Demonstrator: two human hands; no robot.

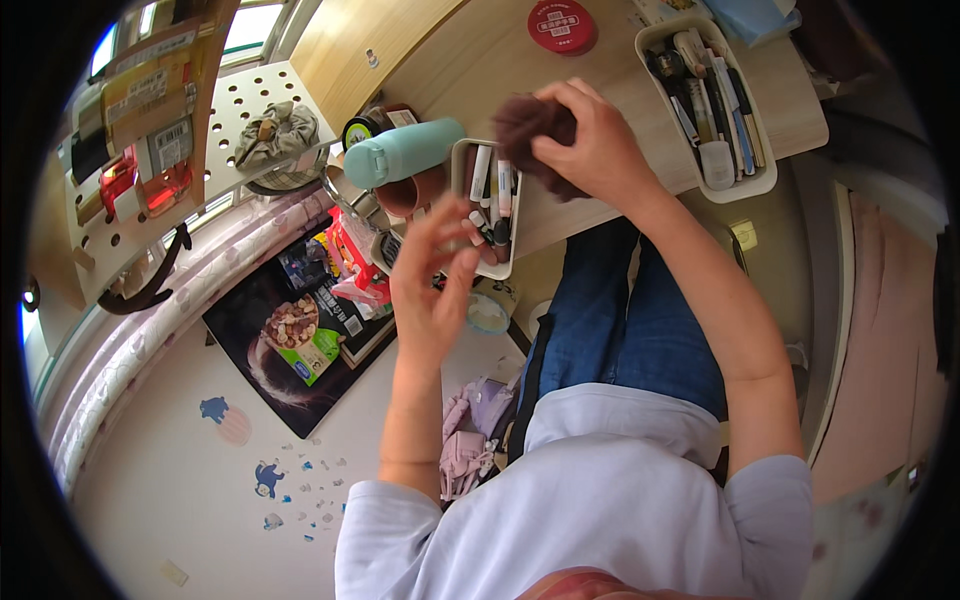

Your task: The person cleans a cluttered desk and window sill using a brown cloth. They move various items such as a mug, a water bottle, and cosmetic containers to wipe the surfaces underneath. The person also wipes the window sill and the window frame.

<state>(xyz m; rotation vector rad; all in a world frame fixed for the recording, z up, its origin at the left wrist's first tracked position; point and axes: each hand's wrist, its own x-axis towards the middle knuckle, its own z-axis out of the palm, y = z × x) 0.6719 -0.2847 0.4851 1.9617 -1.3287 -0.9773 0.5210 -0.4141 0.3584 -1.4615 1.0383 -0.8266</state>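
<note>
My right hand (596,142) grips a crumpled dark brown cloth (536,142) above the wooden desk (480,75). My left hand (435,277), slightly blurred, is raised with its fingers apart and holds nothing. Between the two hands a white plastic tray (512,262) holds several pens and small tubes. A mint-green bottle (405,152) lies tilted beside that tray, over a brown cup (412,193). Beyond my right hand, at the far right of the desk, stands a second white tray (765,187) with pens and a small clear cup.
A round red tin (561,26) sits at the desk's far side. On the left, a perforated white shelf (225,112) carries boxes and a fabric scrunchie (277,135). A black box bearing a cereal picture (292,322) lies below. Pink and lilac bags (469,450) are beside my legs.
</note>
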